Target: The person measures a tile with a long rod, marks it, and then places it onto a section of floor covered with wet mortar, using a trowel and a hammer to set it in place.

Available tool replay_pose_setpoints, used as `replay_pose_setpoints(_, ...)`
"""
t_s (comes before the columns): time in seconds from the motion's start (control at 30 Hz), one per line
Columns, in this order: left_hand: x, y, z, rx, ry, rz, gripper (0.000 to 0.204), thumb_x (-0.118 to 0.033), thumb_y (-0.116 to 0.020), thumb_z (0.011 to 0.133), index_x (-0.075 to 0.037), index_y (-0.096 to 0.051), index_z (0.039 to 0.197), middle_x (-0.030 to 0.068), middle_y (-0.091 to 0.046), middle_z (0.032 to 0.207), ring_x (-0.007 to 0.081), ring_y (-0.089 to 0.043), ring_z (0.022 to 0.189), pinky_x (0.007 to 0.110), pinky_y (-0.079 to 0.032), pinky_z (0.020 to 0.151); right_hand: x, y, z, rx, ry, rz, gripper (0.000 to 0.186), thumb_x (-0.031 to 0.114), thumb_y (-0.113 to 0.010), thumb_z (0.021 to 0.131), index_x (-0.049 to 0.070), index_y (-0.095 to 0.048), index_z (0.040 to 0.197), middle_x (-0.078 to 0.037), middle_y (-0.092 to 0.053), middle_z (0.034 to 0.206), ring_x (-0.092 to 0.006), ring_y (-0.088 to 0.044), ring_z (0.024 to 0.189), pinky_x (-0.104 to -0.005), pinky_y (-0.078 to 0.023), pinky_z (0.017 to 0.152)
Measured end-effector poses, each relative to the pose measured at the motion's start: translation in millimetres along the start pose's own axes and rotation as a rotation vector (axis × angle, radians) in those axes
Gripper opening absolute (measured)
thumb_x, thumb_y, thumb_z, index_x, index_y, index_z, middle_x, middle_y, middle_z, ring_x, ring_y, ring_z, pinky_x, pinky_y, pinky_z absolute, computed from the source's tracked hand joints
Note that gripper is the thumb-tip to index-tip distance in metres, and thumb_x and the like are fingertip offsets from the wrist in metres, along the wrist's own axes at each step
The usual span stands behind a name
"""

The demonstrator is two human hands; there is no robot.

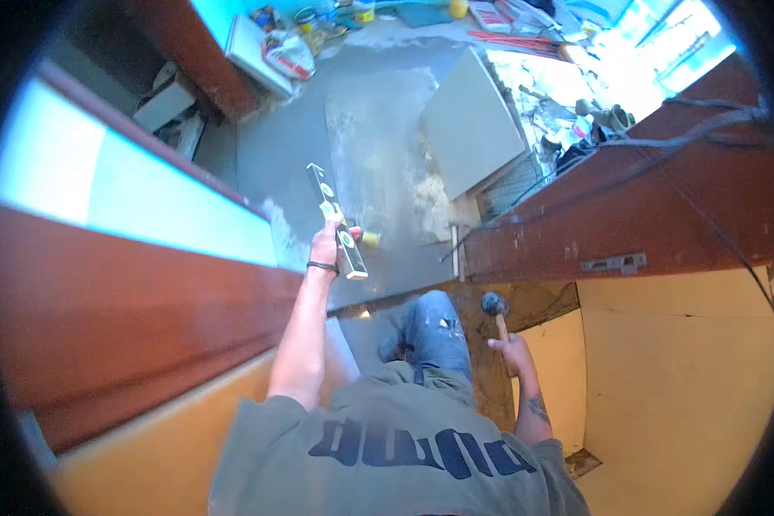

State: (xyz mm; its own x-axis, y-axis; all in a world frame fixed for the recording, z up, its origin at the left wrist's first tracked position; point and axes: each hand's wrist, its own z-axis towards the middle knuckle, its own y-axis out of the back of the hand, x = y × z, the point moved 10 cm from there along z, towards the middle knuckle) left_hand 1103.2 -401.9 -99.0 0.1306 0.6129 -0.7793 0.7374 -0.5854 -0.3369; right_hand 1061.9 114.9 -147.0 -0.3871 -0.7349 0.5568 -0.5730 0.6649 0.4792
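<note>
My left hand [324,244] is closed around the middle of a spirit level [349,254], which hangs at a slant over the grey tiled floor [288,172]. Just beyond my fingers is a small yellow and red object [368,238], too blurred to name. On the other side, my right hand [514,353] grips the wooden handle of a mallet [494,304] with its dark, rounded head pointing away from me. Bare, rough ground [482,344] shows below the mallet, beside my bent knee.
A large grey tile [473,129] leans at the right. Brown door frames [129,284] and a brown wall edge [542,236] flank the passage, with loose cables [705,129] along the right one. Bags [288,56], buckets and red rods [516,39] lie at the far end.
</note>
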Motion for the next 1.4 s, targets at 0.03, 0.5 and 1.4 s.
replay_pose_setpoints(0.03,-15.2,-14.8,16.5,0.025,0.002,0.033,0.046,-0.039,-0.055,0.086,-0.001,-0.051,0.111,0.0172,-0.067,0.087,0.0201,-0.065,0.072,0.031,-0.052,0.062,6.1,-6.3,8.2,0.030,-0.028,-0.068,0.041,0.036,-0.073,0.071,-0.002,-0.061,0.080,-0.008,-0.058,0.067,-0.0188,-0.054,0.061,-0.0349,-0.044,0.058)
replay_pose_setpoints(0.5,-70.0,-247.8,267.5,0.408,0.180,0.520,0.023,-0.025,-0.049,0.084,-0.005,-0.059,0.090,0.0084,-0.059,0.078,0.0187,-0.059,0.068,0.033,-0.049,0.060,4.5,-81.0,2.6,0.131,-0.513,0.152,0.038,0.035,-0.070,0.077,0.005,-0.060,0.057,-0.012,-0.059,0.057,-0.0201,-0.060,0.057,-0.0349,-0.044,0.048)
replay_pose_setpoints(1.4,15.6,-707.4,615.9,0.829,0.164,0.613,0.039,-0.012,-0.054,0.091,0.000,-0.048,0.127,0.0083,-0.060,0.107,0.0149,-0.057,0.092,0.029,-0.047,0.081,544.3,-53.7,53.1,0.214,-1.094,0.780,0.039,0.034,-0.075,0.071,-0.003,-0.063,0.080,-0.012,-0.060,0.065,-0.0226,-0.059,0.056,-0.0368,-0.048,0.051)
